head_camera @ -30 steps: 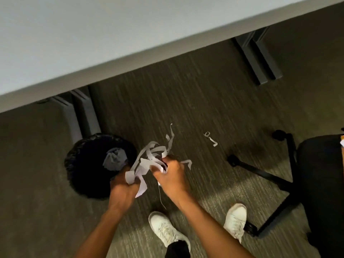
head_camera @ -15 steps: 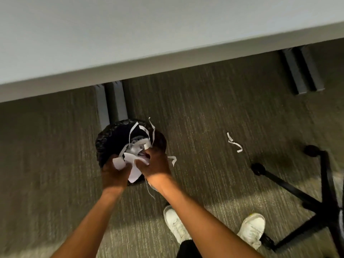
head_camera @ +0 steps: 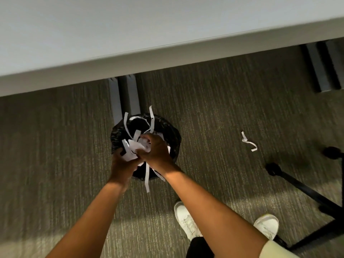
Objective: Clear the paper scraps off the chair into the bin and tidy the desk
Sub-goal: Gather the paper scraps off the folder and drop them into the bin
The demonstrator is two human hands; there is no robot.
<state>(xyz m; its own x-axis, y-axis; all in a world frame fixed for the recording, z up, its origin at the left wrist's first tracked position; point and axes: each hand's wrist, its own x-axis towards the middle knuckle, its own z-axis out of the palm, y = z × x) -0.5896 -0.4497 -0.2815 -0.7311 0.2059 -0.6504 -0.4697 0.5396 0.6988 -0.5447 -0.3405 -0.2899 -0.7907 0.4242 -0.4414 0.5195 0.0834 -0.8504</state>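
I note a bunch of white paper strips gripped between my left hand and right hand, both clenched on it directly above the black-lined bin. Loose ends stick up over the bin mouth and two hang down past its near rim. One stray strip lies on the carpet right of the bin. Beyond the bin stands a table leg under the white table. The chair base sits far right of the bin.

Bin on carpet before counter; paper scrap to its right, chair base farther right.
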